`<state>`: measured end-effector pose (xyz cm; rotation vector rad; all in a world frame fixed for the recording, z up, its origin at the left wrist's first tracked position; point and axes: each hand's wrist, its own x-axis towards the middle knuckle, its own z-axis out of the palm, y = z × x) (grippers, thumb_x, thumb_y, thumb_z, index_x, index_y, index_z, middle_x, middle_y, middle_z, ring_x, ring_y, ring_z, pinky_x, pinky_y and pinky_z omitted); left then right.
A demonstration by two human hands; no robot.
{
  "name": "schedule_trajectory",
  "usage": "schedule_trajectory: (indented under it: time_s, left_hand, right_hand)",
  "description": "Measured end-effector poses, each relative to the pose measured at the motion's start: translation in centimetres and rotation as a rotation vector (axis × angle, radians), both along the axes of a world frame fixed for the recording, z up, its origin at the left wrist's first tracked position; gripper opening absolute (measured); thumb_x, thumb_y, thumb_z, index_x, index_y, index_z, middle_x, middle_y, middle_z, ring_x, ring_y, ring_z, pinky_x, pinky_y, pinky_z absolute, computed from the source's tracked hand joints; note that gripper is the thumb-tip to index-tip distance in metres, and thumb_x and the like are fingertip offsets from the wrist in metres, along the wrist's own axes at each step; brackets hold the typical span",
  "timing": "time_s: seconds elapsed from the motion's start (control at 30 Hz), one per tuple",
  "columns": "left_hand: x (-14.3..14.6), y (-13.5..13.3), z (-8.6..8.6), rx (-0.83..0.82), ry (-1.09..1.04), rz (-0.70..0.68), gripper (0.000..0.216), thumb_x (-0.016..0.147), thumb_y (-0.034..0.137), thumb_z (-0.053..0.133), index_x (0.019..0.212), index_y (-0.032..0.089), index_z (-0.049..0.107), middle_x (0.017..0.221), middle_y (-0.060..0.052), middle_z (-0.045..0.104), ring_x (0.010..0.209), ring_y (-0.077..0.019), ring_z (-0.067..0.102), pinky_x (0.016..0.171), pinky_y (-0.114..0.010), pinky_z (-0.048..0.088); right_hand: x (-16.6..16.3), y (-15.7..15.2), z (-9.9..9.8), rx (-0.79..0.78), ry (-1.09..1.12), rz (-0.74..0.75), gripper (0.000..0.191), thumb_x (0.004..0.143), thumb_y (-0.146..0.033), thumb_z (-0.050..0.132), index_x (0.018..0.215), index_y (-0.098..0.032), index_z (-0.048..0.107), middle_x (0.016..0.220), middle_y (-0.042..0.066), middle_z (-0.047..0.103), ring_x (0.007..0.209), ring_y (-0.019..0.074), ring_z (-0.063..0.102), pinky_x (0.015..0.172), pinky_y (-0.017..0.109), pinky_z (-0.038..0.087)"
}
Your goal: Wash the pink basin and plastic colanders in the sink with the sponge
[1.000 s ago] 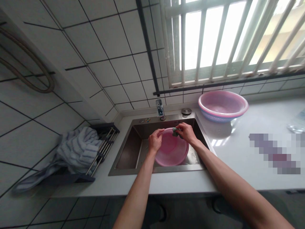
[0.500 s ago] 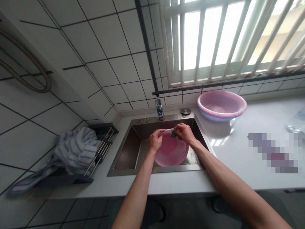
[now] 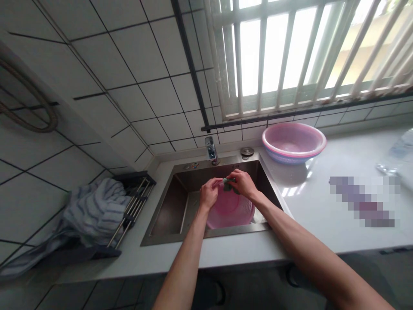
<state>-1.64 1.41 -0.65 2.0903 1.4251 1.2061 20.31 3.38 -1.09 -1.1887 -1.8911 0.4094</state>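
Observation:
A pink plastic colander [image 3: 229, 211] stands tilted in the steel sink [image 3: 163, 219], its inside facing me. My left hand [image 3: 209, 192] pinches its far rim on the left. My right hand [image 3: 242, 182] is closed around a green scouring pad [image 3: 227, 185], pressed on the same rim just right of my left fingers. Part of the rim is hidden behind both hands.
A chrome faucet [image 3: 211, 150] rises behind the sink, with a drain strainer [image 3: 247, 151] beside it. Pink and blue stacked basins [image 3: 294, 144] stand on the right counter. A striped cloth [image 3: 97, 209] lies over a rack [image 3: 134, 211] at left. A clear plastic item [image 3: 398, 150] sits far right.
My right hand has slid the scouring pad leftward along the rim, closer to my left hand. The left hand keeps its hold. The whole view has shifted slightly.

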Motion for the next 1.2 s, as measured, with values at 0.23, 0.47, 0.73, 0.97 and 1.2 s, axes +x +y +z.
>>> schedule_trajectory:
  time_s: [0.23,0.47,0.73,0.97,1.2]
  left_hand:
    - [-0.7,0.0,0.6,0.030,-0.142,0.227,0.028,0.090,0.012,0.064,0.112,0.026,0.076,0.114,-0.003,0.081,0.106,-0.0206,0.077,0.096,-0.032,0.059]
    - [-1.0,-0.1,1.1,0.030,-0.102,0.294,0.029,0.088,0.010,0.063,0.109,0.026,0.076,0.111,-0.003,0.082,0.105,-0.0209,0.077,0.094,-0.031,0.059]
    - [-0.1,-0.3,0.9,-0.011,-0.089,0.126,0.027,0.090,0.011,0.064,0.108,0.028,0.077,0.111,-0.001,0.082,0.104,-0.0197,0.077,0.096,-0.032,0.059]
    - [-1.1,-0.1,0.9,0.059,-0.205,0.210,0.025,0.092,0.017,0.063,0.112,0.024,0.074,0.113,-0.005,0.080,0.104,-0.0190,0.076,0.096,-0.031,0.058]
    - [0.0,-0.2,0.9,0.059,-0.017,0.049,0.045,0.078,0.003,0.058,0.117,0.023,0.070,0.114,-0.005,0.075,0.100,-0.0179,0.071,0.095,-0.031,0.057]
  right_hand:
    - [1.6,0.8,-0.4,-0.039,0.103,-0.125,0.009,0.089,-0.024,0.076,0.094,-0.025,0.083,0.091,0.003,0.074,0.073,0.0152,0.068,0.069,0.025,0.047]
    - [2.3,0.8,0.2,-0.004,0.224,-0.141,0.015,0.090,-0.031,0.074,0.101,-0.024,0.084,0.093,0.004,0.075,0.075,0.0167,0.067,0.071,0.027,0.050]
    - [0.7,0.5,-0.1,0.013,0.121,-0.048,0.018,0.089,-0.030,0.078,0.106,-0.027,0.083,0.097,0.004,0.074,0.083,0.0180,0.071,0.076,0.028,0.053]
    - [2.5,0.9,-0.2,-0.029,0.082,-0.167,0.011,0.090,-0.030,0.075,0.098,-0.025,0.081,0.093,0.004,0.073,0.082,0.0183,0.068,0.074,0.028,0.052]
    - [1.6,-0.3,0.9,0.037,0.117,-0.040,0.017,0.089,-0.018,0.071,0.102,-0.024,0.079,0.104,0.004,0.074,0.088,0.0179,0.070,0.081,0.027,0.052]
